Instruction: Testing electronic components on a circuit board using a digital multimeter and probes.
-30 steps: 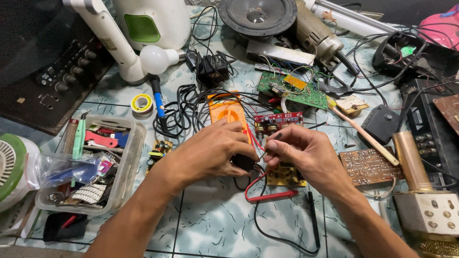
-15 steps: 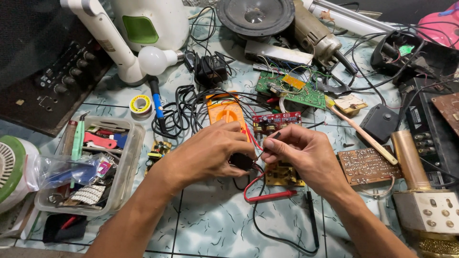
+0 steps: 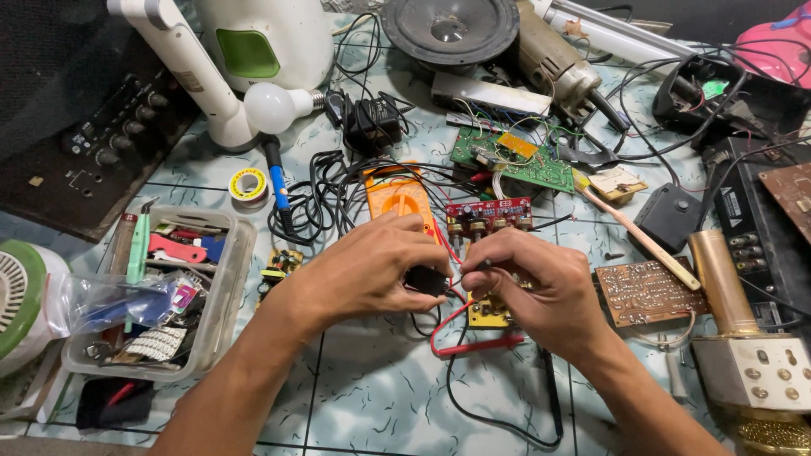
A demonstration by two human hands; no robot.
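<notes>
At the centre of the tiled work surface point(image 3: 372, 397), both hands meet over a cluster of small circuit boards. Compared with the views from one second and half a second earlier, almost nothing has shifted: the hands hold the same posture and the same spot, so the work remains a steady, fine contact operation rather than a reach or a move. The left hand point(image 3: 376, 266) is closed around a small black part point(image 3: 425, 280), pinching it between thumb and fingers. The right hand point(image 3: 541, 283) is closed in a pen-like grip on a thin black probe point(image 3: 483, 264), whose tip points toward the black part; whether the tip touches it cannot be told. A small yellow board point(image 3: 490, 312) lies beneath the right hand, and a red test lead point(image 3: 473, 344) lies on the tiles just in front. An orange multimeter point(image 3: 401, 196) and a red board point(image 3: 488, 211) sit just behind the hands. Further back lie a green circuit board point(image 3: 515, 160), a speaker point(image 3: 448, 29) and a light bulb point(image 3: 270, 107). A clear plastic box point(image 3: 228, 279) of small tools stands to the left, and a gold microphone point(image 3: 743, 338) to the right.
</notes>
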